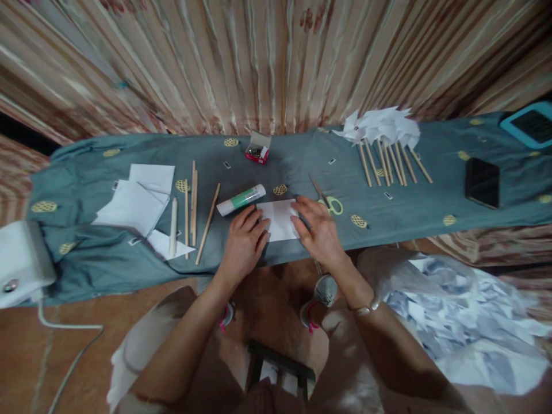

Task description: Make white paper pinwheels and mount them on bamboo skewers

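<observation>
A small white sheet of paper lies on the grey-green cloth at the near edge of the board. My left hand presses flat on the sheet's left edge, fingers stretched out. On the right edge rests my right hand, fingers spread. A glue stick lies just beyond my left hand. Scissors with yellow-green handles lie just past my right hand.
Wooden sticks and white paper sheets lie at the left. A red box of pins stands at the back. Finished paper pinwheels on sticks lie at the right, then a dark phone. Paper scraps cover the floor.
</observation>
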Demonstrator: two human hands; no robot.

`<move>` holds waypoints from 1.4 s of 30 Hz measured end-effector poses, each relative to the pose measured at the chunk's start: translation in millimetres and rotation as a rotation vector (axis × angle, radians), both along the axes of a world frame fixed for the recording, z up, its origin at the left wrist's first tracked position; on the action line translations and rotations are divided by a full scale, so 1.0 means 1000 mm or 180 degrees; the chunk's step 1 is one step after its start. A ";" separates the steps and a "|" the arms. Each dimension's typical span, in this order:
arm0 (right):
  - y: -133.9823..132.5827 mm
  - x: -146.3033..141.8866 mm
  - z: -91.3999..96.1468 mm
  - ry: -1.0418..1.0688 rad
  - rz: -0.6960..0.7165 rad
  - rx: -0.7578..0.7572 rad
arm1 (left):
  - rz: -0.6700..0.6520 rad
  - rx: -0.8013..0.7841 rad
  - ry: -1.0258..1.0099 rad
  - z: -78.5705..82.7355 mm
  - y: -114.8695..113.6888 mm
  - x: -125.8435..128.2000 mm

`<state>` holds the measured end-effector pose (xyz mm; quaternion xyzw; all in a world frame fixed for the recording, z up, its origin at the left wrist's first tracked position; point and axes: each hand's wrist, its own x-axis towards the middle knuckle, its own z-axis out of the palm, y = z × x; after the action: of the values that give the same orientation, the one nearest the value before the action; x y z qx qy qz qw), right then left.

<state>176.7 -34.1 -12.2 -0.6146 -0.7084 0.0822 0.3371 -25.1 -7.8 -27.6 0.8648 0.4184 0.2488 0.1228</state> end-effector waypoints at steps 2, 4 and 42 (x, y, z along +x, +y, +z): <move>0.004 -0.009 0.001 -0.0111 0.0137 -0.0113 | -0.0002 -0.0029 0.0087 -0.001 0.000 -0.002; 0.007 -0.017 0.001 -0.0230 0.0250 -0.0261 | 0.0000 -0.0057 0.0119 -0.001 -0.001 -0.004; 0.021 -0.043 0.014 0.4141 0.0344 -0.1565 | 0.0557 -0.3480 -0.3398 0.041 0.011 0.017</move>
<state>134.0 -13.2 1.4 -0.4629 -0.3530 0.6084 0.5394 -8.1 3.6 12.9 0.4076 0.4329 0.3991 0.6980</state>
